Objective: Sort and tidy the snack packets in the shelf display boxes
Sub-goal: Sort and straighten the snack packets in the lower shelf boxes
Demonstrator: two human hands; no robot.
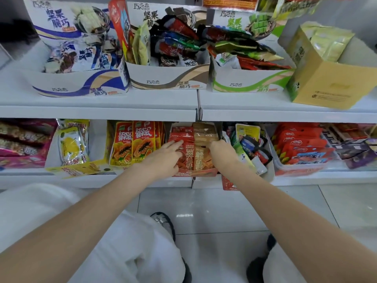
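Hands at frame centre: left hand [166,158] flat on red packets [184,144], right hand [219,153] curled over tan packets [204,134], grip unclear. Centre box [195,172] near neat; upper boxes [169,76] and right-hand box [270,168] unsorted.

The shelf [98,102] looks like smooth white painted board with a soft, even sheen. The display boxes are printed cardboard: the blue-banded box [81,86], the brown-banded box [169,78] and the green-banded box [248,82] have a lightly coated face, while the yellow carton [330,86] is matt card. The snack packets are thin plastic film; the papaya packets [132,144] and the mango packet [71,144] are glossy and catch the light, and the red packets [185,158] under the hands are shiny too, with crinkled edges. The floor tiles [224,209] are polished and mirror-bright. The white trousers [132,252] are soft matt cloth.
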